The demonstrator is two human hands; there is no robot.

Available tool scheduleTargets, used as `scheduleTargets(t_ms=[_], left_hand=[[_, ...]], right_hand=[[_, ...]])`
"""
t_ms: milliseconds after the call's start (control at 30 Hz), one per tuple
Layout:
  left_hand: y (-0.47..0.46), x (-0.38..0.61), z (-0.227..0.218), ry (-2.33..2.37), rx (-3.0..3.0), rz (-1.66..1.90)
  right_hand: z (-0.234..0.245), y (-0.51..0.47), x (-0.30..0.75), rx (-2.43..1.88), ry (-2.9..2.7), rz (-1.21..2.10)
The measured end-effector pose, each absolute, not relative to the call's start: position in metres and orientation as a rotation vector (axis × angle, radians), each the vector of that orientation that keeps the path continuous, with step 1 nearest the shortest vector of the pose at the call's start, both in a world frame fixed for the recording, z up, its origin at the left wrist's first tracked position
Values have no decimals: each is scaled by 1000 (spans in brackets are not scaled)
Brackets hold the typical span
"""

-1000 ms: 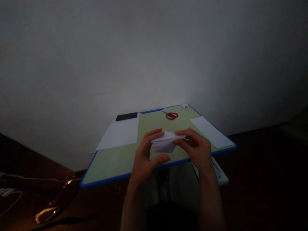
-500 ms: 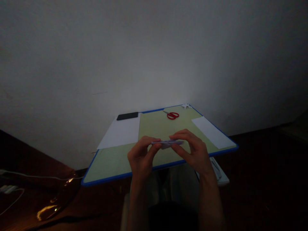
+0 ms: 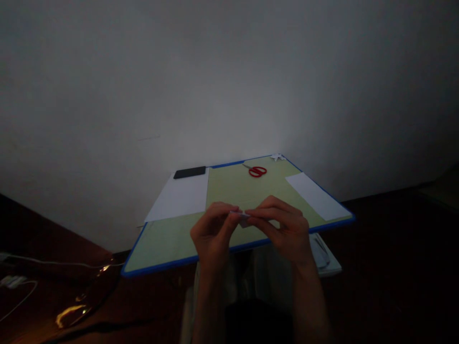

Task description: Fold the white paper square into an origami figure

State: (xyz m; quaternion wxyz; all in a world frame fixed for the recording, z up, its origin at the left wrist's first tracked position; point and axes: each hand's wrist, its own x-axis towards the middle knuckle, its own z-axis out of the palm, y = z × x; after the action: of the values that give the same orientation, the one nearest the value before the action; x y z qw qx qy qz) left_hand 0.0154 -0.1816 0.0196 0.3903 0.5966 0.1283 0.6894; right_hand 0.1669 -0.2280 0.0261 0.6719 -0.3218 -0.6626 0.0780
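Observation:
Between my two hands, above the front part of the table, is a small piece of folded paper. My left hand pinches its left end between thumb and fingers. From the other side, my right hand grips the paper with thumb and fingertips pressed together. Most of the paper is hidden by my fingers, so its exact shape cannot be made out. Beyond the hands, red-handled scissors lie on the pale green tabletop.
A dark flat object rests on a white sheet at the left. Another white sheet lies at the right, with white paper scraps in the far corner. A wall stands behind the table; a white cable runs at lower left.
My right hand has shifted its hold inward, its fingertips now close to the left ones. Less of the folded paper shows. My left hand has barely moved.

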Motion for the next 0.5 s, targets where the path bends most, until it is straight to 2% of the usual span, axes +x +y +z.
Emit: scheduleTargets(t_ms=[267, 500], left_hand=[[-188, 21, 27, 273, 1392, 1831], [-186, 17, 21, 626, 1484, 1957]], right_hand=[[25, -229, 163, -735, -1520, 150], [27, -223, 155, -896, -1606, 39]])
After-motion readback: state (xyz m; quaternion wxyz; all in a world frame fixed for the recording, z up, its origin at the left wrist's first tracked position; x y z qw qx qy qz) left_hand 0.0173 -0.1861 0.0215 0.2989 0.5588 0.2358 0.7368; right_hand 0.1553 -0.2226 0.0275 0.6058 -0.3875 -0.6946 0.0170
